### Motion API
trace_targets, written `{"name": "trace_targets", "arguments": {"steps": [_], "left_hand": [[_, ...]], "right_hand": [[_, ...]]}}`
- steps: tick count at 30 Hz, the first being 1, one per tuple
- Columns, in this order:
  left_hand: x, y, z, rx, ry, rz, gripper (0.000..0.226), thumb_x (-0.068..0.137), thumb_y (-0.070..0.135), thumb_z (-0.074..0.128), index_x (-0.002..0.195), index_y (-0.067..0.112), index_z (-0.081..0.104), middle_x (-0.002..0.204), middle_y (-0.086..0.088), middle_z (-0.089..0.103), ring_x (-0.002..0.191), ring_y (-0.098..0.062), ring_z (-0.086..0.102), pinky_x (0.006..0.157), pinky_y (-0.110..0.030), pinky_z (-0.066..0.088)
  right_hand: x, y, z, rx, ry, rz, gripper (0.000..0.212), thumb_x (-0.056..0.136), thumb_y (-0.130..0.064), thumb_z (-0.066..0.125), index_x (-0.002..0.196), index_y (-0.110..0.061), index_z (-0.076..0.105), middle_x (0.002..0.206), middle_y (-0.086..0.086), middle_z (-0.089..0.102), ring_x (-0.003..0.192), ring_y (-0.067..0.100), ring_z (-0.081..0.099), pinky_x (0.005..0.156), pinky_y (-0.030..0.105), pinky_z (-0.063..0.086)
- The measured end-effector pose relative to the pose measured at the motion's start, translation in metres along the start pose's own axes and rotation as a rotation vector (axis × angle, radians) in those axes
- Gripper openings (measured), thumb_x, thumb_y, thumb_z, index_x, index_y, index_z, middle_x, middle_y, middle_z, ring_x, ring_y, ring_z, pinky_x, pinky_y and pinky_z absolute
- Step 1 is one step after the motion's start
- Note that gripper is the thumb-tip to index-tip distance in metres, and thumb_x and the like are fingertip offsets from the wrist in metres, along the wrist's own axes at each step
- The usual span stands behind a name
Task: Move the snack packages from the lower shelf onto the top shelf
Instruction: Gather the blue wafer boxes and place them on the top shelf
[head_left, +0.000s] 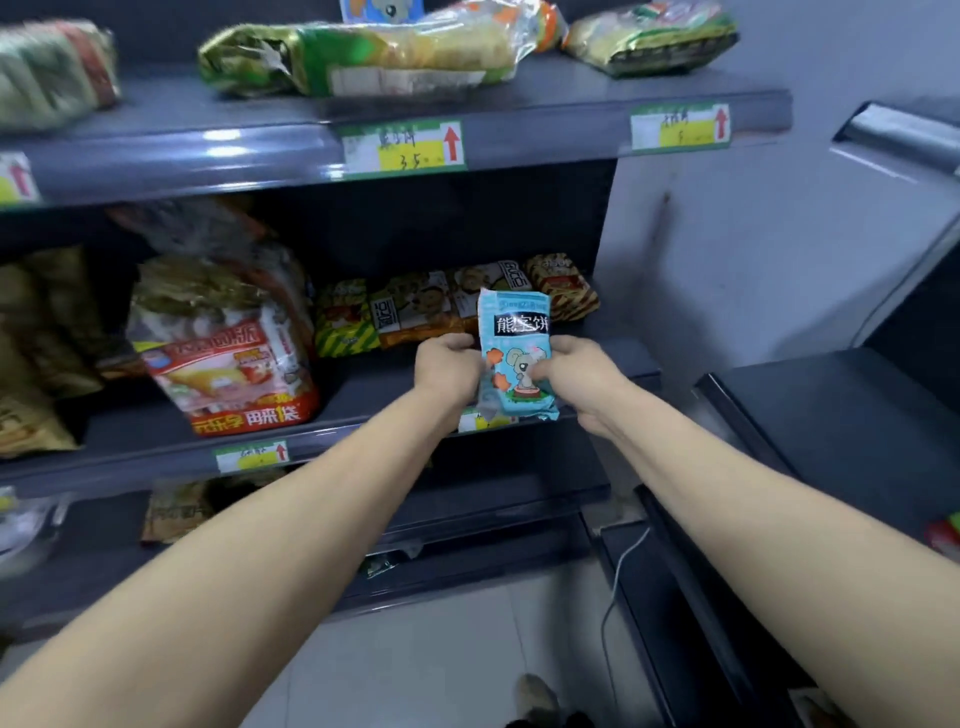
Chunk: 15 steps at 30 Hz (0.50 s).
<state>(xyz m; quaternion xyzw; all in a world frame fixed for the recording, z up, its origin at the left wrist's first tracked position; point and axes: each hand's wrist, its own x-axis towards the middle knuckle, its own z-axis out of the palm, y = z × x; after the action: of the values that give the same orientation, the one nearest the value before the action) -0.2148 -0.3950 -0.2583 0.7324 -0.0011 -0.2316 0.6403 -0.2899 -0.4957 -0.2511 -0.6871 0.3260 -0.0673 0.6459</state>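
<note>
I hold a light blue snack package (517, 332) with a cartoon bear upright in front of the lower shelf (363, 395). My left hand (451, 364) grips its left edge and my right hand (574, 371) grips its right edge. Behind it, a row of small yellow and brown snack packs (410, 312) lies at the back of the lower shelf. The top shelf (291, 150) above carries a long green and yellow bag (363, 52), and another blue package (382, 9) peeks in at the frame's top edge.
A big red and white bag (228, 353) stands left on the lower shelf, with brown bags (41, 338) further left. A green bag (654, 36) lies at the top shelf's right end. A dark counter (831, 415) and a white cable (618, 582) are on the right.
</note>
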Motion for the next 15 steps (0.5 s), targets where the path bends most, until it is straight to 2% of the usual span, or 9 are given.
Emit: {"name": "trace_targets", "arguments": {"steps": [3,6,8,11,13,15], "left_hand": [[-0.03,0.006,-0.016,-0.029,-0.007,0.006,0.048,0.085,-0.013,0.054,0.13,-0.001,0.046,0.12,-0.022,0.061,0.099,-0.036,0.066,0.08,-0.049,0.057],[-0.061,0.012,-0.032,-0.031,-0.012,0.027,0.042,0.086,-0.011,0.054,0.127,-0.001,0.048,0.117,-0.022,0.063,0.096,-0.035,0.067,0.079,-0.05,0.057],[-0.081,0.015,-0.043,-0.022,-0.026,0.066,0.03,0.087,-0.007,0.056,0.116,0.0,0.055,0.112,-0.02,0.066,0.089,-0.032,0.069,0.075,-0.047,0.059],[-0.106,0.022,-0.059,-0.01,-0.038,0.145,0.012,0.088,-0.003,0.058,0.095,0.006,0.06,0.102,-0.014,0.068,0.08,-0.024,0.069,0.062,-0.036,0.059],[-0.121,0.027,-0.069,-0.012,-0.028,0.194,0.011,0.089,-0.002,0.058,0.096,0.007,0.06,0.099,-0.011,0.067,0.08,-0.022,0.068,0.058,-0.03,0.058],[-0.133,0.033,-0.077,-0.014,-0.016,0.25,0.017,0.088,-0.002,0.059,0.104,0.003,0.061,0.1,-0.011,0.067,0.082,-0.021,0.067,0.061,-0.028,0.057]], "right_hand": [[-0.036,-0.005,0.005,0.022,0.001,-0.04,0.026,0.087,0.005,0.055,0.103,-0.017,0.055,0.106,0.008,0.066,0.091,0.023,0.067,0.059,0.027,0.053],[-0.068,-0.011,0.012,0.028,0.006,-0.082,0.025,0.087,0.005,0.055,0.099,-0.017,0.054,0.106,0.008,0.066,0.093,0.024,0.068,0.068,0.032,0.057],[-0.087,-0.016,0.018,0.038,0.0,-0.123,0.026,0.086,0.007,0.054,0.095,-0.017,0.055,0.101,0.007,0.066,0.088,0.023,0.068,0.072,0.035,0.058],[-0.114,-0.026,0.026,0.064,-0.011,-0.188,0.028,0.087,0.009,0.051,0.098,-0.016,0.055,0.096,0.005,0.066,0.079,0.019,0.068,0.071,0.035,0.059],[-0.13,-0.032,0.032,0.073,-0.013,-0.223,0.027,0.088,0.008,0.052,0.097,-0.016,0.055,0.095,0.005,0.066,0.08,0.019,0.068,0.072,0.035,0.059],[-0.145,-0.039,0.037,0.09,-0.001,-0.267,0.028,0.087,0.009,0.052,0.092,-0.018,0.055,0.095,0.004,0.065,0.084,0.021,0.067,0.074,0.035,0.058]]}}
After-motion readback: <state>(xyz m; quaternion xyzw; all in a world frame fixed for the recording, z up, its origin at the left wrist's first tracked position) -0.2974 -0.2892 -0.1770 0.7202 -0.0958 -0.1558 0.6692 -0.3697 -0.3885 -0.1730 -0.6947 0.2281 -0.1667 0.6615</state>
